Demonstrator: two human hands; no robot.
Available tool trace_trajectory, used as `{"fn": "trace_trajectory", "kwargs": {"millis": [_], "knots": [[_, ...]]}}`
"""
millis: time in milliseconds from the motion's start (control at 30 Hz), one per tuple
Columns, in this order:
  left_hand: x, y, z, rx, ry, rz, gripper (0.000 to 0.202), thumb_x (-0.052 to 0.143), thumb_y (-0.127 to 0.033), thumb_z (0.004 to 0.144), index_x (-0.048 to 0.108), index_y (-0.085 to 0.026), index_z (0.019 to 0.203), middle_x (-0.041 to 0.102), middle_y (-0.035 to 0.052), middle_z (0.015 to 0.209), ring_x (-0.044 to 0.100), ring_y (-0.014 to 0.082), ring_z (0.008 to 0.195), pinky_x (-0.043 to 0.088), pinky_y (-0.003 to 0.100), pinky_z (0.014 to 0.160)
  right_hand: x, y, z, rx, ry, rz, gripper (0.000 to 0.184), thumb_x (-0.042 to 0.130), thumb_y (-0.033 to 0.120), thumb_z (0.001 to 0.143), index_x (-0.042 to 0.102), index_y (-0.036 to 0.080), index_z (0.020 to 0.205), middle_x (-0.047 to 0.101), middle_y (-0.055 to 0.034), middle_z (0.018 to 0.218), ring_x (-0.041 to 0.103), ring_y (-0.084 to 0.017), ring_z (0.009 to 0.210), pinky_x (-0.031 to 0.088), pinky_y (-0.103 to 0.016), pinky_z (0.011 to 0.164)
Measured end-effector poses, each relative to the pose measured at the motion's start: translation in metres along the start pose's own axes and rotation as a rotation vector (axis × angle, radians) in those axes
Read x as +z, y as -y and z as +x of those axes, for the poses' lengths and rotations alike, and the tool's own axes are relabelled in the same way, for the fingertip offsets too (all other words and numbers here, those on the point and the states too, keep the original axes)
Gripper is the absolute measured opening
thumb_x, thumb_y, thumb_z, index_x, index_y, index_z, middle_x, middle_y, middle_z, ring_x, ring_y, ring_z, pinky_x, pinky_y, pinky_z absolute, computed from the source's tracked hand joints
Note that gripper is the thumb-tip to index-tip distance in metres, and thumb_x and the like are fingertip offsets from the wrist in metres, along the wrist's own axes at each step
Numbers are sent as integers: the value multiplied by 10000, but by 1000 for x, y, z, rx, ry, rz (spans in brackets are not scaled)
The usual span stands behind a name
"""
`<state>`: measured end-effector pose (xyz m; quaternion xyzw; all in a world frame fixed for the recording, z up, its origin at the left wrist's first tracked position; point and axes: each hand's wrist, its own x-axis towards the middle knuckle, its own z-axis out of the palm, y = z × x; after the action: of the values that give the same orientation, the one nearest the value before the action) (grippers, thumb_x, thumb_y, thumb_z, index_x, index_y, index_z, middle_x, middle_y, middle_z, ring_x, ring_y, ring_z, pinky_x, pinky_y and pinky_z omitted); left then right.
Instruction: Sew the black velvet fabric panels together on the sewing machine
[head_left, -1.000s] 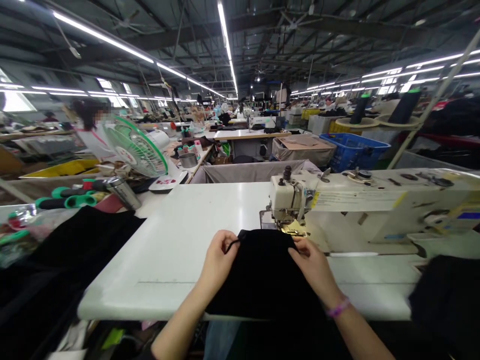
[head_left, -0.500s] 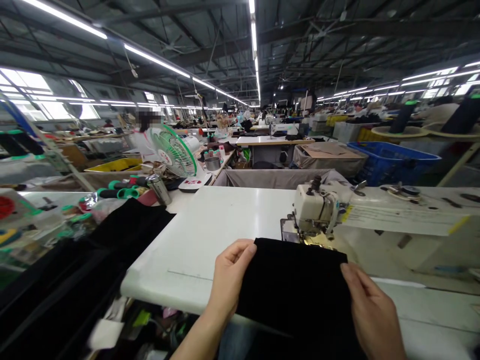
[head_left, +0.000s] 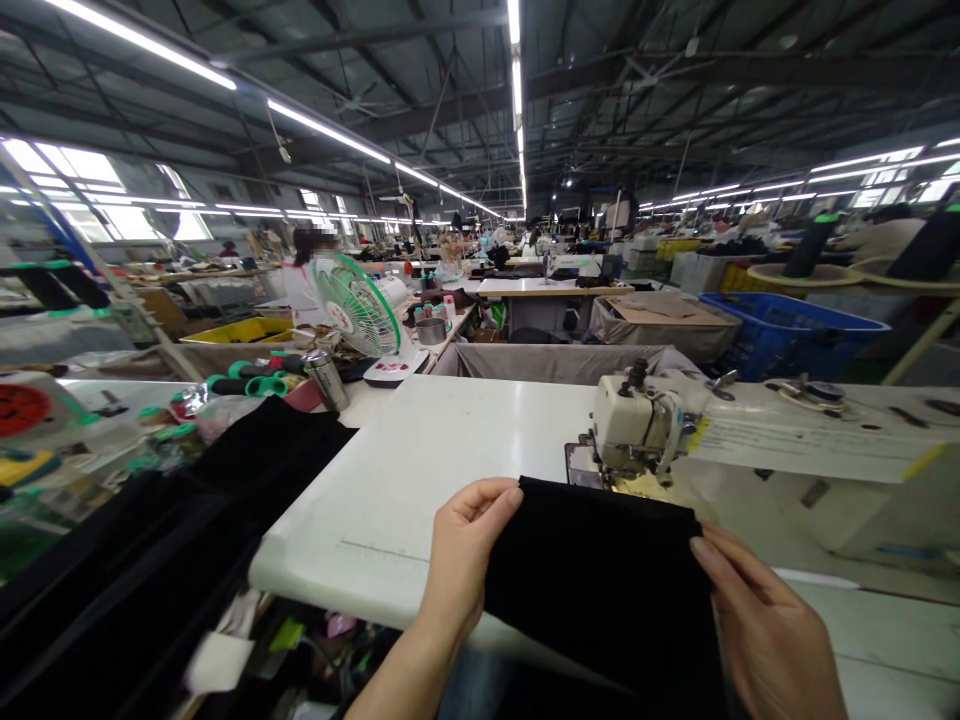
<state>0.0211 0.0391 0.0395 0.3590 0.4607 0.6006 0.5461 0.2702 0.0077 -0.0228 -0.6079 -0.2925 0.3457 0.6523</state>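
Note:
A piece of black fabric (head_left: pixel 600 580) is stretched between my two hands over the near edge of a white sewing table (head_left: pixel 450 440). My left hand (head_left: pixel 465 550) pinches its upper left corner, thumb on top. My right hand (head_left: pixel 772 630) grips the fabric's right edge, fingers pointing up and left. The fabric's top edge lies just in front of the needle head of a cream sewing machine (head_left: pixel 637 425), which stands behind it to the right.
A heap of black cloth (head_left: pixel 187 520) lies over the table's left side. Behind it are green-ended thread cones (head_left: pixel 247 380), a metal flask (head_left: pixel 326 378) and a green desk fan (head_left: pixel 356 305). A blue crate (head_left: pixel 787 325) sits at the right rear. A person stands far left.
The fabric came back from the needle toward me and both hands shifted to its side edges, right hand lower. My view swung left, so the machine sits further right.

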Motion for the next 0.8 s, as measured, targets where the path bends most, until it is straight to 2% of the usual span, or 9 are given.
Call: {"fn": "trace_trajectory", "kwargs": {"millis": [67, 167, 333, 433, 567, 700, 800], "knots": [[1, -1, 0, 35, -16, 16, 286, 870, -392, 657, 781, -164, 805, 764, 42, 789, 674, 157, 765, 510, 243, 762, -2, -3, 1, -32, -9, -17, 524, 853, 543, 572, 788, 177, 942, 745, -83, 1159, 616, -358, 1192, 416, -428, 1113], [1, -1, 1, 96, -40, 17, 276, 875, -392, 645, 763, -160, 746, 750, 30, 759, 644, 132, 716, 496, 226, 729, -3, -7, 2, -67, -7, -15, 472, 846, 518, 619, 785, 168, 931, 768, -82, 1055, 675, -326, 1072, 539, -378, 958], [-1, 2, 3, 124, -48, -2, 272, 861, -390, 667, 741, -159, 744, 747, 31, 755, 631, 125, 691, 485, 225, 699, 0, -1, -2, -27, -12, 55, 446, 869, 500, 582, 783, 174, 873, 775, -69, 982, 694, -293, 993, 587, -321, 834], [-1, 2, 2, 140, -55, 6, 269, 857, -387, 671, 730, -158, 731, 748, 31, 760, 628, 120, 697, 481, 220, 710, 4, 6, -6, 57, -39, 135, 468, 897, 500, 512, 784, 193, 846, 777, -54, 981, 683, -273, 1018, 584, -280, 830], [-2, 3, 2, 149, -68, 24, 278, 861, -389, 661, 719, -156, 712, 742, 29, 759, 626, 122, 704, 480, 222, 715, 4, 7, -5, 138, -49, 192, 488, 928, 480, 443, 790, 214, 828, 774, -29, 983, 660, -248, 1053, 533, -263, 925], [-4, 3, 3, 165, -93, 48, 296, 872, -389, 646, 698, -157, 707, 737, 25, 792, 626, 120, 732, 485, 221, 739, 6, 7, -5, 89, -27, 202, 454, 935, 457, 464, 793, 222, 826, 767, -17, 954, 652, -230, 1020, 468, -304, 1007], [-4, 0, 6, 187, -151, 8, 329, 915, -333, 565, 660, -174, 697, 728, -3, 792, 630, 112, 776, 484, 189, 749, 11, 13, -8, 35, 15, 230, 398, 922, 450, 514, 788, 209, 801, 755, -26, 890, 651, -223, 936, 480, -340, 958]]}}
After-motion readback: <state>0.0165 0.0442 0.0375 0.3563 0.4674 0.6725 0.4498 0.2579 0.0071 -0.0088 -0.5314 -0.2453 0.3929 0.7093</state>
